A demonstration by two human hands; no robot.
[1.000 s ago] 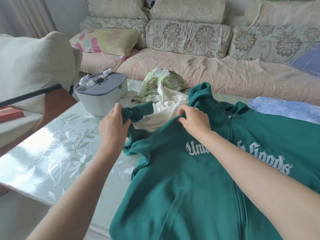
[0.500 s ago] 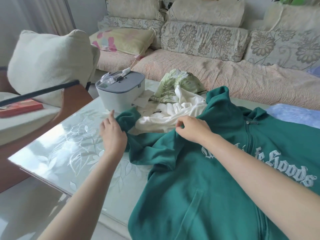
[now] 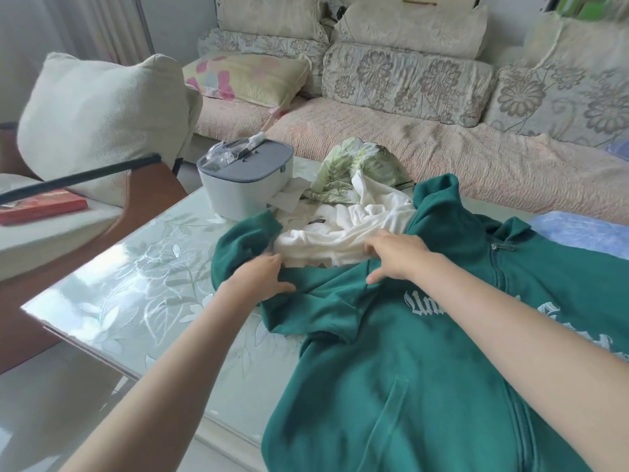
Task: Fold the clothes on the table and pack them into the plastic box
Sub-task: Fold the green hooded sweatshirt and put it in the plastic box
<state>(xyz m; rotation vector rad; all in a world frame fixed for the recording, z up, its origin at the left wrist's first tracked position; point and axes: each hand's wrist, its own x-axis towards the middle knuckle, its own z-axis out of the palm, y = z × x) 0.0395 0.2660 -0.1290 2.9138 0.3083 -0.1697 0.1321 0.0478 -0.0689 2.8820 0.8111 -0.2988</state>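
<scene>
A dark green zip hoodie [image 3: 425, 369] with white lettering lies front up on the glass table [image 3: 136, 287]. Its left sleeve [image 3: 245, 240] curls round towards the chest. My left hand [image 3: 262, 275] rests flat on that sleeve near the shoulder, thumb out. My right hand [image 3: 394, 257] lies on the hoodie's shoulder edge with fingers stretched left, touching a crumpled white garment [image 3: 340, 229] behind it. A green leaf-print garment [image 3: 354, 168] is heaped further back. The white plastic box [image 3: 245, 189] with its grey lid on stands at the table's far left.
A blue cloth [image 3: 585, 229] lies at the table's right edge. A sofa [image 3: 442, 155] with patterned cushions runs behind the table. At the left are a cream cushion [image 3: 102, 120], a red book [image 3: 41, 206] and a dark strap [image 3: 78, 178].
The sleeve that my left hand held up now lies on the table, bent inwards. My left hand has moved right onto it, and my right hand's pinch has loosened to flat fingers.
</scene>
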